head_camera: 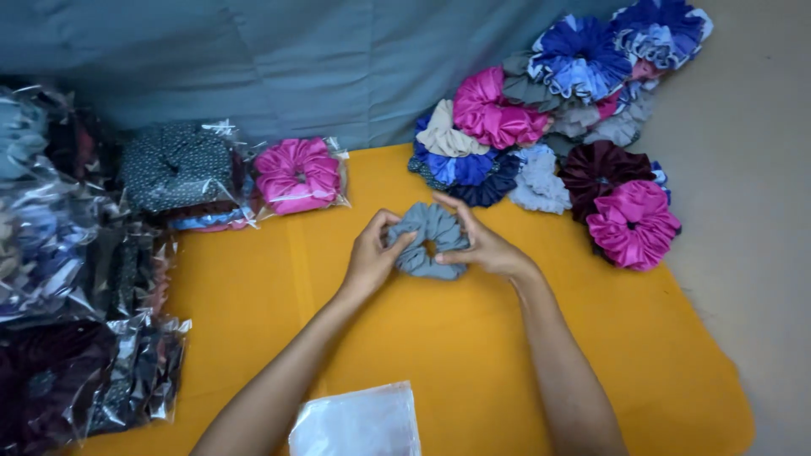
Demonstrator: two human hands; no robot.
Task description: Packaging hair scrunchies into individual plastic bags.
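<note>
clear plastic packages crowd the nine o'clock edge: a dark dotted scrunchie pack [179, 167] at ten o'clock, a pink scrunchie pack [298, 175] just beside it toward eleven, and a heap of glossy bags [68, 279] of dark cloth below. an empty clear bag [359, 422] lies flat at six o'clock. the grey scrunchie [429, 240] sits at the middle of the orange desk [659, 371], ruffled, soft-looking, its centre hole showing. the left hand [372, 257] pinches its left edge and the right hand [483, 245] pinches its right edge. loose scrunchies [557, 110] in pink, blue, grey and maroon pile up at one o'clock.
</note>
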